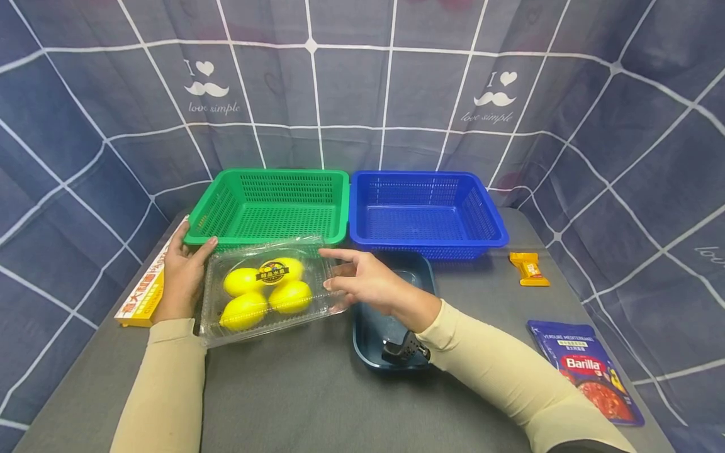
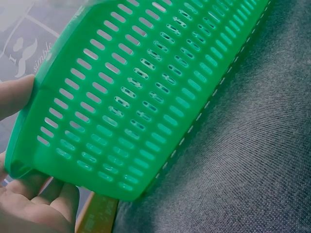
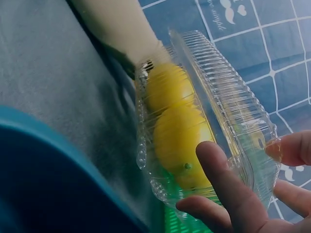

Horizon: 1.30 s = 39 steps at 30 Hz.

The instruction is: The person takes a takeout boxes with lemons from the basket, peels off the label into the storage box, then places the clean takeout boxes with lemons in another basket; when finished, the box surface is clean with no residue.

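Observation:
A clear plastic clamshell box of lemons [image 1: 266,292] is tilted in front of the green basket [image 1: 267,241], overlapping its front rim in the head view. My right hand [image 1: 368,280] holds the box's right end, with fingertips [image 3: 279,149] on the lid edge in the right wrist view. Several lemons [image 3: 181,138] show through the plastic. My left hand [image 1: 184,277] grips the left front corner of the green basket. In the left wrist view its thumb [image 2: 17,94] is on the rim and the other fingers are curled below.
A blue basket [image 1: 428,243] stands right of the green one. Before it sits a dark blue tub [image 1: 362,352], partly under my right arm. A yellow-and-white box [image 1: 141,296] lies at left. At right are a small orange packet [image 1: 529,269] and a purple Barilla pouch [image 1: 586,371].

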### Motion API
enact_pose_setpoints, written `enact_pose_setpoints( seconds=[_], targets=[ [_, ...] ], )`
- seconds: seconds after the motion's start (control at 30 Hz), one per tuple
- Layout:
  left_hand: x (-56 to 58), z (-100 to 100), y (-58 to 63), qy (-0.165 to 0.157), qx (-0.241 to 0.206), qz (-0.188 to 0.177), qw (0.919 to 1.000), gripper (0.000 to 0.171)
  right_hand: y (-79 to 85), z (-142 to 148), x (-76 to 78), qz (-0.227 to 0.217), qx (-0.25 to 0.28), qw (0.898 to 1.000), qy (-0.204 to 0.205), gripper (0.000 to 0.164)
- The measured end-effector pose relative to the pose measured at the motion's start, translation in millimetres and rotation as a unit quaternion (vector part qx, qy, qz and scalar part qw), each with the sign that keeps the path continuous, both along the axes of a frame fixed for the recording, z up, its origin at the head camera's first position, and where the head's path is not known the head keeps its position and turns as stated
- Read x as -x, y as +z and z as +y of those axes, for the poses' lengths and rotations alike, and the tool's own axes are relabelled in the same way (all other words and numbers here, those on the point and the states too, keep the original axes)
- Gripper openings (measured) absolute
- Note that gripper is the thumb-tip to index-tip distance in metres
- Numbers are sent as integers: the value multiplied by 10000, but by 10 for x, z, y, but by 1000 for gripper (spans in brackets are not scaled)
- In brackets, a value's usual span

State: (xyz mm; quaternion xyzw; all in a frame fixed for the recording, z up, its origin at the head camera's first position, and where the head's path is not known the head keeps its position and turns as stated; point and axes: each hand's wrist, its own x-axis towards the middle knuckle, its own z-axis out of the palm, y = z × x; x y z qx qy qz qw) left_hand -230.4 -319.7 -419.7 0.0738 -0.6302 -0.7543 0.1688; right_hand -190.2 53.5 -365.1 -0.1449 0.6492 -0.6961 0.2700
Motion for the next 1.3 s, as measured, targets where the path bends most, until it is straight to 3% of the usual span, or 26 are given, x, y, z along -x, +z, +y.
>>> enact_pose_setpoints(
  seconds=[0.47, 0.7, 1.3],
  targets=[
    [100, -86, -137, 64, -26, 31, 10000, 87, -71, 42, -111, 627, -554, 9965, 13, 67],
    [103, -104, -169, 28, -45, -11, 10000, 88, -135, 42, -146, 485, -360, 9982, 70, 67],
    [115, -108, -175, 18, 70, 83, 9999, 86, -280, 7, -130, 419, -432, 9980, -189, 66]
  ],
)
